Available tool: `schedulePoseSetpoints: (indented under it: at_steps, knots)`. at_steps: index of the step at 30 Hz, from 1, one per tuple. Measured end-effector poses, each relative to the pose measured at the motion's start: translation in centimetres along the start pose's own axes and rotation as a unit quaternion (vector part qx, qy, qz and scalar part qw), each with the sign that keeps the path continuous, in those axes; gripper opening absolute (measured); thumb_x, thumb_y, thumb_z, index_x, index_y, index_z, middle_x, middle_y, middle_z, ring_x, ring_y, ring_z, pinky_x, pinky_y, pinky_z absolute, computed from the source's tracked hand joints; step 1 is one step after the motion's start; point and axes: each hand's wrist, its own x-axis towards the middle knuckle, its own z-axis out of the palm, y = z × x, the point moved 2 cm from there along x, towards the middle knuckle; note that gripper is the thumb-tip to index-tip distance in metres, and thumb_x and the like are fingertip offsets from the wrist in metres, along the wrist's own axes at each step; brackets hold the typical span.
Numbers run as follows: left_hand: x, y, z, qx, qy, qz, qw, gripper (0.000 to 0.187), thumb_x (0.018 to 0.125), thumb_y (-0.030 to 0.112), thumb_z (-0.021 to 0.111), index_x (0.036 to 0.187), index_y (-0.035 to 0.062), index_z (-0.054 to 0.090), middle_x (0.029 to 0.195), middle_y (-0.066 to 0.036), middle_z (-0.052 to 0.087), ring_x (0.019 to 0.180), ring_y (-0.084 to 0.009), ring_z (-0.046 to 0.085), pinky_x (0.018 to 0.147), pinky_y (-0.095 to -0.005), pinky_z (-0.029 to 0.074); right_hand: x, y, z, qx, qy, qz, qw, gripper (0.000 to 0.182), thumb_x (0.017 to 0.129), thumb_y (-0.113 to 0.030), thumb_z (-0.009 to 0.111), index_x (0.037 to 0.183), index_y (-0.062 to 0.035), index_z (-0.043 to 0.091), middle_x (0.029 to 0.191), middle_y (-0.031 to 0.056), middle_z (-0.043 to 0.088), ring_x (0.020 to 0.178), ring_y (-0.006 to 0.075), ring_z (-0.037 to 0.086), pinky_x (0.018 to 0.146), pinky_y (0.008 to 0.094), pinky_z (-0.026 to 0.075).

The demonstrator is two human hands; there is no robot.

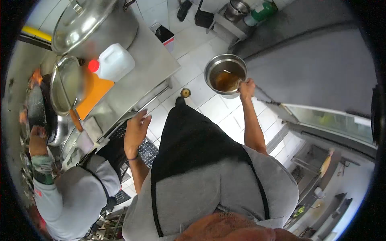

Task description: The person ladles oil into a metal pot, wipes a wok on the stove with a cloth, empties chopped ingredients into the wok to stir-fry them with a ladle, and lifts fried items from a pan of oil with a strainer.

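Note:
My right hand (247,88) grips the near rim of a round steel pot (213,69), held out over the tiled floor. Brown liquid (226,81) lies in the bottom of the pot. My left hand (136,130) is raised beside the steel counter (145,60), fingers apart, holding nothing. On that counter stand a white plastic jug (116,62) with a red cap and an orange board (94,94).
A co-worker (76,197) bends over a dark wok (37,108) at the far left, near flames. A large lidded pot (116,30) and a steel bowl (64,86) are at the upper left. A grey fridge (313,68) borders the right side.

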Motion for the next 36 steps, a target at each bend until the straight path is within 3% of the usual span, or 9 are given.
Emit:
schedulePoseSetpoints:
  at_steps: [4,10,11,14,15,21,27,33,36]
  knots:
    - [10.8,2.2,3.3,-0.045,0.070,0.098,0.992,0.036,0.091,0.019,0.064,0.117,-0.0047,0.062,0.110,-0.026,0.066,0.103,-0.0389,0.064,0.089,-0.0430,0.051,6.7,-5.8,7.3,-0.190,0.001,-0.199,0.961,0.014,0.072,-0.009,0.065,0.073,-0.0002,0.053,0.067,0.0137,0.060,0.053,0.0250,0.061,0.052,0.0412,0.052]
    - [22.5,4.8,5.9,0.145,0.189,0.108,0.965,0.040,0.083,0.014,0.065,0.117,-0.0068,0.059,0.130,-0.031,0.052,0.122,-0.0450,0.048,0.105,-0.0468,0.039,16.1,-7.2,20.5,-0.182,-0.100,-0.066,0.976,0.027,0.072,-0.009,0.062,0.097,-0.0023,0.055,0.078,0.0233,0.064,0.078,0.0421,0.066,0.072,0.0460,0.052]
    - [24.3,4.5,6.3,0.185,0.196,0.088,0.959,0.047,0.081,0.015,0.067,0.121,-0.0087,0.056,0.133,-0.033,0.049,0.124,-0.0466,0.046,0.108,-0.0468,0.037,18.4,-5.1,23.5,-0.225,-0.087,-0.201,0.949,0.044,0.072,-0.006,0.060,0.115,-0.0031,0.054,0.087,0.0255,0.066,0.081,0.0445,0.066,0.076,0.0487,0.052]
    - [28.0,4.6,7.1,0.206,0.232,0.078,0.948,0.054,0.080,0.016,0.068,0.126,-0.0084,0.052,0.133,-0.033,0.048,0.127,-0.0469,0.042,0.111,-0.0487,0.034,20.7,-6.2,30.0,-0.209,-0.209,-0.265,0.918,0.056,0.071,-0.003,0.059,0.127,-0.0043,0.053,0.093,0.0279,0.066,0.086,0.0470,0.065,0.080,0.0506,0.051]
    - [28.8,5.3,7.1,0.197,0.226,0.074,0.951,0.064,0.078,0.017,0.072,0.130,-0.0096,0.047,0.136,-0.034,0.045,0.129,-0.0499,0.039,0.111,-0.0513,0.032,22.4,-5.5,33.1,-0.224,-0.268,-0.194,0.917,0.067,0.072,-0.001,0.059,0.137,-0.0050,0.046,0.097,0.0287,0.066,0.090,0.0473,0.064,0.083,0.0513,0.050]
    - [32.2,8.3,8.3,0.171,0.239,-0.119,0.948,0.073,0.080,0.020,0.075,0.136,-0.0115,0.040,0.146,-0.034,0.032,0.136,-0.0547,0.026,0.113,-0.0533,0.029,26.2,-6.8,45.7,-0.314,-0.369,-0.227,0.845,0.063,0.080,-0.006,0.060,0.140,0.0027,0.040,0.090,0.0241,0.068,0.083,0.0437,0.066,0.076,0.0513,0.053]
    - [34.6,8.0,9.9,0.198,0.358,-0.193,0.892,0.061,0.080,0.011,0.069,0.136,-0.0003,0.048,0.146,-0.023,0.041,0.137,-0.0477,0.031,0.111,-0.0554,0.029,30.1,2.0,59.2,-0.312,-0.380,-0.399,0.774,0.052,0.084,-0.011,0.059,0.132,0.0033,0.046,0.112,0.0312,0.060,0.096,0.0459,0.062,0.083,0.0521,0.051]
    - [34.5,7.3,9.5,0.177,0.364,-0.215,0.889,0.066,0.076,0.010,0.072,0.138,0.0066,0.047,0.147,-0.017,0.043,0.135,-0.0447,0.034,0.108,-0.0551,0.033,31.0,-0.3,69.2,-0.494,-0.512,-0.366,0.599,0.032,0.085,-0.020,0.058,0.104,0.0048,0.066,0.103,0.0249,0.066,0.098,0.0388,0.066,0.085,0.0480,0.053]
    - [34.9,7.0,9.8,0.175,0.372,-0.215,0.886,0.064,0.076,0.011,0.072,0.136,0.0062,0.049,0.146,-0.016,0.043,0.135,-0.0443,0.034,0.107,-0.0552,0.033,31.2,-1.0,72.5,-0.518,-0.540,-0.303,0.590,0.027,0.090,-0.018,0.056,0.103,0.0024,0.067,0.110,0.0215,0.066,0.098,0.0377,0.065,0.084,0.0468,0.054]
